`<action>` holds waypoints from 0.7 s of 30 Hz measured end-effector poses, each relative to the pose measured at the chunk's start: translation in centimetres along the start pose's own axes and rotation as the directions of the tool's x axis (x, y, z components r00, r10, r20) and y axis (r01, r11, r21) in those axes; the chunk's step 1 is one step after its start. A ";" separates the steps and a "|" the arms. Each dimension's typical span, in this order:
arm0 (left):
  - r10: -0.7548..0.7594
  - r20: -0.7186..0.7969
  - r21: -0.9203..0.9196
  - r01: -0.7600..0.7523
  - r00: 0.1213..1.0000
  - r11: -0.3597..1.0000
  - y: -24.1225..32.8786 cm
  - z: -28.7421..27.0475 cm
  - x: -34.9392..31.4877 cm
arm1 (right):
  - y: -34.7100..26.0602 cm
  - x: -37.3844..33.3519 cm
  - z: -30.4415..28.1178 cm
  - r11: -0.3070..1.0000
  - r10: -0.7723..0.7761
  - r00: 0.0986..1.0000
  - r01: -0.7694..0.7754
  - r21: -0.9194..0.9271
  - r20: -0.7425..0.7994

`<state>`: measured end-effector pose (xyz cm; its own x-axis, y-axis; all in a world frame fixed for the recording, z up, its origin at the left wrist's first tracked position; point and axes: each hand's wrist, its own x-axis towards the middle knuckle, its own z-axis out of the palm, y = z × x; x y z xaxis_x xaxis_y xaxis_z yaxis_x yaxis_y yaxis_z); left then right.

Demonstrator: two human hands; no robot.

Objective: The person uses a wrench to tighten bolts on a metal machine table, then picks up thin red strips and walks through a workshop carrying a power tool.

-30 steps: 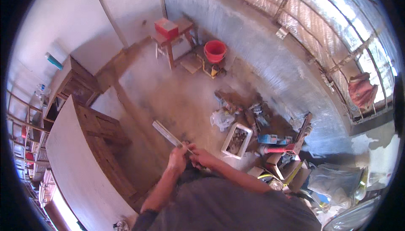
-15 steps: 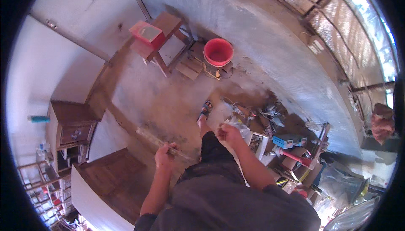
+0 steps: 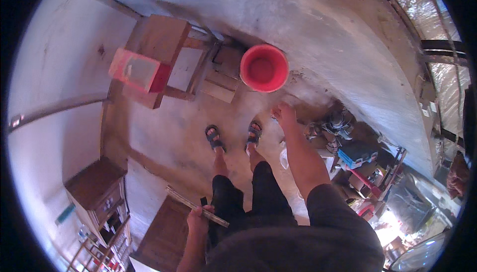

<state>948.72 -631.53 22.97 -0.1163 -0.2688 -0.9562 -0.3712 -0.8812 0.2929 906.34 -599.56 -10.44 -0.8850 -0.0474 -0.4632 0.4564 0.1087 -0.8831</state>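
My left hand point(image 3: 198, 221) is closed around a long, narrow wooden strip point(image 3: 182, 198), which slants in front of my left leg. A small dark piece point(image 3: 203, 201) pokes up beside those fingers; I cannot tell what it is. My right arm stretches forward, and my right hand point(image 3: 284, 115) is just short of a red bucket point(image 3: 263, 49), not touching it. Its fingers are curled together, and whatever they hold is too small to make out. The bucket stands on the floor by the wall.
A red box point(image 3: 161, 77) with a pale top rests on a wooden bench point(image 3: 161, 33). Wooden blocks point(image 3: 219, 87) lie beside the bucket. Tools, a blue case point(image 3: 357, 154) and plastic bags clutter the right. A wooden cabinet point(image 3: 94, 185) and a brown wooden panel point(image 3: 161, 234) are at the left.
I have moved closer to the bucket and bench, and both my feet now show. My right hand has reached out forward. The left hand still holds the wooden strip, lower in view.
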 end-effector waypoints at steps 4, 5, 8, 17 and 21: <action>0.038 0.036 0.281 -0.046 0.999 0.959 5.3 1.0 3.5 | -1.6 2.5 10.4 0.758 0.444 0.896 -0.383 0.528 0.012; 0.037 0.056 0.337 -0.054 0.998 0.940 6.7 1.4 5.3 | -3.4 3.1 11.6 0.762 0.458 0.888 -0.367 0.534 -0.044; 0.017 0.088 0.472 -0.057 0.996 0.880 10.1 2.2 8.7 | -5.7 3.5 12.9 0.768 0.501 0.836 -0.311 0.559 -0.224; 0.051 0.078 0.654 -0.090 0.996 0.751 16.6 8.2 11.7 | -4.6 0.7 10.9 0.827 0.469 0.670 -0.105 0.552 -0.575; 0.033 0.115 0.582 -0.094 0.993 0.808 17.2 8.5 12.3 | -4.7 -4.8 5.9 0.751 0.495 0.682 -0.025 0.660 -0.538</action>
<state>933.08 -646.67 16.21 -0.2336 -0.2511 -0.9393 -0.8251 -0.4600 0.3282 909.00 -605.71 -4.48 -0.4271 0.5558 -0.7132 0.4255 -0.5724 -0.7009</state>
